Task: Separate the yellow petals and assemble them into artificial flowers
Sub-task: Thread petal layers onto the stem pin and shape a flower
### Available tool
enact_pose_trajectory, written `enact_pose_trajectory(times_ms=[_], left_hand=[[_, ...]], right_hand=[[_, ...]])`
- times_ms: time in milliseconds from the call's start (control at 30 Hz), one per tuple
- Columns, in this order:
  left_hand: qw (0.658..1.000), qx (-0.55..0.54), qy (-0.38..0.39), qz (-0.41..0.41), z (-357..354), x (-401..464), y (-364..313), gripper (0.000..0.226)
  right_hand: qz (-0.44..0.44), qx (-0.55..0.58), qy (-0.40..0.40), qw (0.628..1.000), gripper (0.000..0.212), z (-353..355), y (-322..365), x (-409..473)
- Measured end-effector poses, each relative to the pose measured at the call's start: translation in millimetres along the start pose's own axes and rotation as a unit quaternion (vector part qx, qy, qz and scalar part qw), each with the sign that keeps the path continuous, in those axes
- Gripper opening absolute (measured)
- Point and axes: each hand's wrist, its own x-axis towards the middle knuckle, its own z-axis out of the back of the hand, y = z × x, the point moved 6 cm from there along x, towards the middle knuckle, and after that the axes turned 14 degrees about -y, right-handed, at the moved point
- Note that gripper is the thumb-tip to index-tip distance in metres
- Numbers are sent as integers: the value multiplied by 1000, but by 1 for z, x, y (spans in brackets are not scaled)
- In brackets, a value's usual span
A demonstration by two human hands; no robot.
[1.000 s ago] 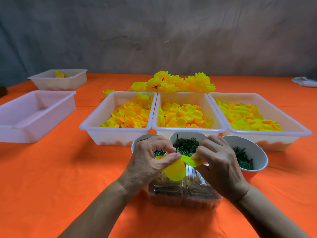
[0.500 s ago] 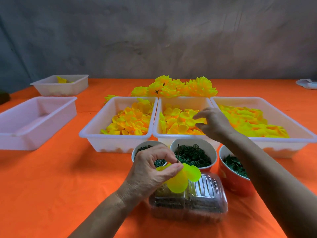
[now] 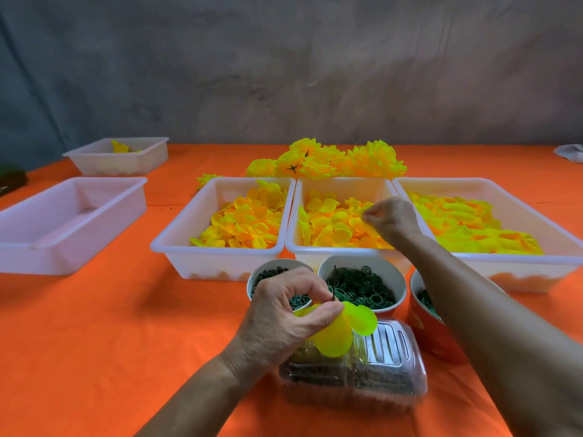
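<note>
Left hand (image 3: 284, 313) pinches a part-built flower (image 3: 340, 329): thumb and fingers closed on the thin dark stem at the base of a few yellow-green petals, held just above the clear plastic box (image 3: 378, 370) in front.

Right hand (image 3: 391, 219) is out beyond that grip, over the middle tray (image 3: 344, 184), fingertips curled down among the loose yellow petals (image 3: 331, 228). Looks like a pinch on one petal, but can't tell if it has anything yet.

Step, as I read it: picking the next petal to add to the stem.

Next move needs: lift one petal only (they sit stacked and may cling), bring it back to the left-hand pinch, thread it over the stem tip.

Further out: trays of petals either side of the middle one, bowls of green parts (image 3: 362, 288) just behind the left hand, finished flowers (image 3: 328, 162) behind the trays.
</note>
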Motion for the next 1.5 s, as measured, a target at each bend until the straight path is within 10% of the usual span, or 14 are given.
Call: enact_pose_trajectory(times_ms=[267,867,1500], left_hand=[[1000,0,-10,5,0,-2,-2,19],[1000,-5,-14,13,-1,-4,-1,12],[1000,-6,-13,7,0,-3,-2,11]], right_hand=[[-175,343,-76,920,27,24,-14,-15],[-247,464,-19,850,17,13,-18,-24],[-214,296,-5,931,15,0,-19,-19]])
